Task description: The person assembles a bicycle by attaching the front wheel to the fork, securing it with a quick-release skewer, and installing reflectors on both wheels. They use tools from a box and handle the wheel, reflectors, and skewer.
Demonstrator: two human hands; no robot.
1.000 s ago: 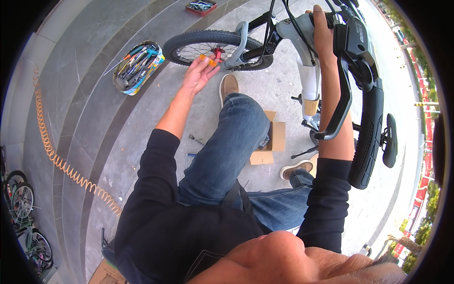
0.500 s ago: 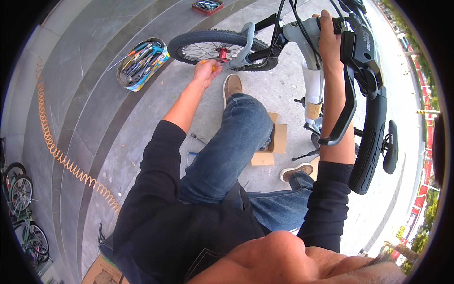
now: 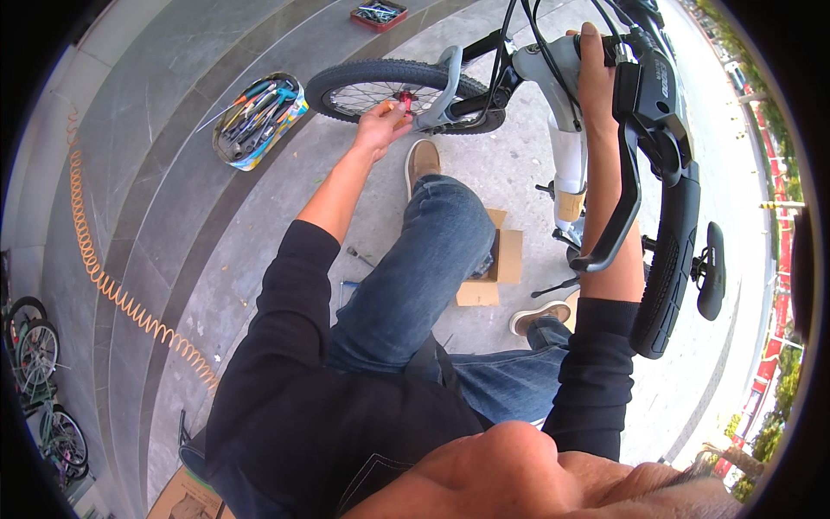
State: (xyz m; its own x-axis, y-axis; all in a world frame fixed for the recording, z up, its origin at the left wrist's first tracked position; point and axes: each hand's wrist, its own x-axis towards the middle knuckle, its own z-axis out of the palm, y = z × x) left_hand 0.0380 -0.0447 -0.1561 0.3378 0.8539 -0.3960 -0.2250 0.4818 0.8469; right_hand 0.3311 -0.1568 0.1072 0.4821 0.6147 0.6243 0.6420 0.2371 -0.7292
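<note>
My left hand (image 3: 380,131) is closed at the front wheel's axle, its fingers pinched round a small tool with an orange handle (image 3: 399,124). The tool's working end is hidden or too small to make out. Behind the fingers are the red hub (image 3: 406,100) and the black-tyred front wheel (image 3: 346,80), beside the grey fork (image 3: 448,86). My right hand (image 3: 596,76) is wrapped round the handlebar next to the grey head of the bicycle frame (image 3: 545,62), thumb up. A black brake lever (image 3: 627,208) and a ribbed black grip (image 3: 664,277) extend toward me.
An oval tin of hand tools (image 3: 259,121) stands left of the wheel, and a red tray of small metal parts (image 3: 379,15) lies farther off. An open cardboard box (image 3: 506,259) sits beside my knee. An orange coiled hose (image 3: 117,294) crosses the left side; parked bicycles (image 3: 39,363) stand beyond it.
My left hand has turned at the axle, its fingers lifting and loosening a little round the orange handle. The handlebar and grip have shifted slightly left, with my right hand still on the bar.
</note>
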